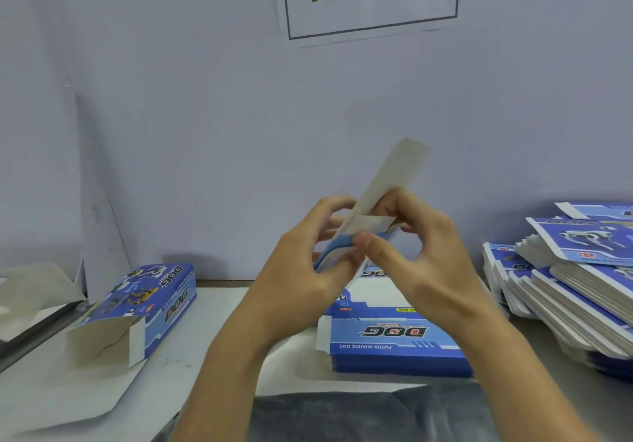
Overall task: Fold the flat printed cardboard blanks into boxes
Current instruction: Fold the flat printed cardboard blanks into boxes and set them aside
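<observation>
— Where's the blank (376, 201)?
— Raised between both hands; left hand (308, 263) and right hand (421, 249) pinch it.
— How will it handle?
— Probably light, stiff, springy. Pinch near creases. Stack (394, 342) sits below the hands, folded box (144, 308) off left.

Blue-printed blank (378, 198) held mid-air, grey flap tilted up; flat stacks (397, 338) on the tabletop — one folded box (144, 308) lying left.

1. The worktop (219, 332) is pale grey and stands against a wall.
2. A blue folded box (144, 308) lies on its left side, one end open.
3. A neat pile of flat blanks (394, 345) sits in the middle.
4. A messy heap of blanks (575, 287) sits on the right.
5. A sheet of paper (61, 393) lies under the box.
</observation>
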Tool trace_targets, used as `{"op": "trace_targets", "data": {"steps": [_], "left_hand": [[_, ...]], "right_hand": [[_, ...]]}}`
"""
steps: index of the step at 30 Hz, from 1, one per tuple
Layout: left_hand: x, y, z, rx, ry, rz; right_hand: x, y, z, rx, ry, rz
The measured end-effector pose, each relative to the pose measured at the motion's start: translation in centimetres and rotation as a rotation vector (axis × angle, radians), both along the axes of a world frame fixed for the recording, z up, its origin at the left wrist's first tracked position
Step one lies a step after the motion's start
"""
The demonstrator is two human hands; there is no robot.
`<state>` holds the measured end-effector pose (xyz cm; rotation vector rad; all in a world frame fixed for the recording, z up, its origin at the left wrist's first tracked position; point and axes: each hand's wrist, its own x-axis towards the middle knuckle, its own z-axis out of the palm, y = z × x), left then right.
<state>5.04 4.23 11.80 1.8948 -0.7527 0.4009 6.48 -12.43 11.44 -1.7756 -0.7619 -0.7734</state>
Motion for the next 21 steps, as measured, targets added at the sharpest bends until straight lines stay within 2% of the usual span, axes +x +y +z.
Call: {"op": "trace_targets", "data": {"steps": [3, 5, 10, 14, 17, 19, 21], "left_hand": [[-0.1, 0.0, 0.0, -0.016, 0.014, -0.032], [0.1, 0.0, 0.1, -0.040, -0.049, 0.053], [0.8, -0.1, -0.2, -0.096, -0.351, 0.497], [1.2, -0.8, -0.8, 0.075, -0.641, 0.677], [1.5, -1.9, -1.7, 0.258, -0.575, 0.759], [1.6, -2.5, -2.3, 0.293, -0.494, 0.766], [2.0, -2.3, -2.5, 0.277, -0.502, 0.782]], "right_hand": [[-0.3, -0.1, 0.2, -0.107, 0.076, 0.082], [-0.1, 0.1, 0.2, -0.095, 0.063, 0.072], [0.4, 0.5, 0.3, 0.183, -0.020, -0.052], [-0.1, 1.0, 0.8, 0.345, -0.045, -0.189], [-0.5, 1.5, 1.2, 0.441, 0.044, -0.196], [-0.8, 1.9, 1.3, 0.443, 0.080, -0.196], [-1.2, 2.3, 1.5, 0.416, 0.071, -0.206]]}}
